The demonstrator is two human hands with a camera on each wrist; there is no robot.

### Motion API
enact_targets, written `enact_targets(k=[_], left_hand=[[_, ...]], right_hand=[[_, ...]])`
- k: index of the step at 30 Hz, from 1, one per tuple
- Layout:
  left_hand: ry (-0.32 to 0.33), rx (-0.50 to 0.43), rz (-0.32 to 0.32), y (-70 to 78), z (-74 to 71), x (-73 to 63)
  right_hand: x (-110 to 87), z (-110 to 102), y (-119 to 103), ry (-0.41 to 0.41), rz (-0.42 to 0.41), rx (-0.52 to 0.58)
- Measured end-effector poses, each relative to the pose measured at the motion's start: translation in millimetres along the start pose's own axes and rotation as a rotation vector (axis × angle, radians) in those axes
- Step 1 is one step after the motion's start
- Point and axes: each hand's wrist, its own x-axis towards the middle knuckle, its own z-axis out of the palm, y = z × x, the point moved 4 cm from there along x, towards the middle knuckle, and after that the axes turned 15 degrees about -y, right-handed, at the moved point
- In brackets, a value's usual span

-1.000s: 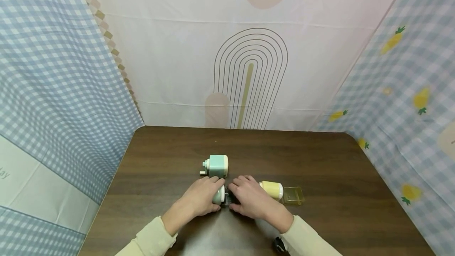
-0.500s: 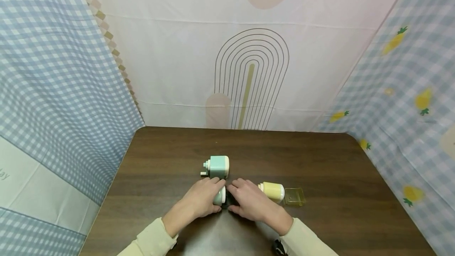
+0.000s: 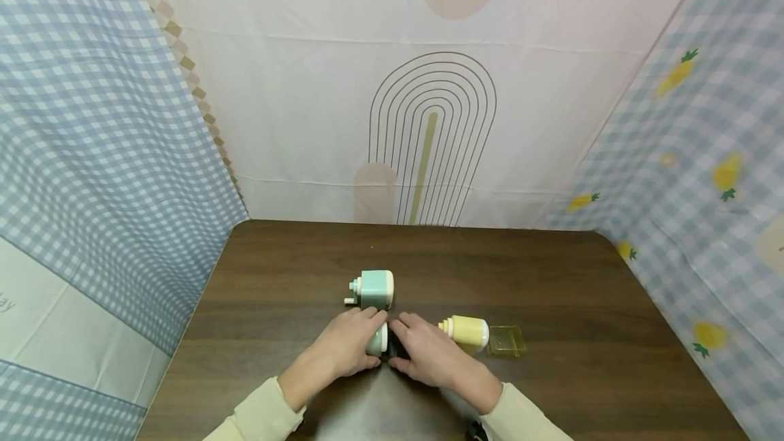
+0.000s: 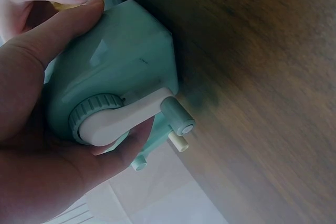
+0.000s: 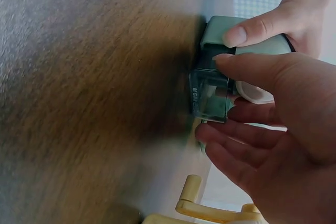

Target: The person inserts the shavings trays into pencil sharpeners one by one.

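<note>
My left hand (image 3: 346, 342) grips a dark green crank pencil sharpener (image 4: 115, 56) lying on its side on the table, thumb across its upper face. The sharpener's white crank handle (image 4: 131, 116) points away from the palm in the left wrist view. My right hand (image 3: 431, 352) pinches a clear, smoky shavings drawer (image 5: 210, 95) between thumb and fingers. The drawer sits partly inside the sharpener's end, its outer part sticking out. From the head view, both hands mostly cover sharpener and drawer.
Just beyond my left hand lies a lighter teal crank sharpener (image 3: 376, 289). Right of my right hand are a yellow sharpener (image 3: 468, 331) and a clear yellow drawer (image 3: 506, 341). A small black object (image 3: 476, 431) shows by the right sleeve.
My right hand has shifted slightly left toward the green sharpener, narrowing the gap between the hands. More of the yellow sharpener shows. The left hand stays in place.
</note>
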Motion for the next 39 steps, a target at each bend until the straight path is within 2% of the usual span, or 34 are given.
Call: enact_targets(k=[7, 19, 30, 39], left_hand=[[0.013, 0.010, 0.007, 0.0, 0.1, 0.4], [0.022, 0.007, 0.010, 0.9, -1.6, -0.7], [0.012, -0.005, 0.006, 1.4, -0.7, -0.2], [-0.001, 0.015, -0.010, 0.3, 1.2, 1.3]], right_hand=[[-1.6, 4.5, 1.6, -0.023, 0.031, 0.103], [-3.3, 9.1, 2.1, 0.010, 0.045, 0.168], [-3.7, 11.7, 1.7, 0.048, 0.030, 0.197], [-0.3, 14.1, 1.2, 0.080, 0.013, 0.264]])
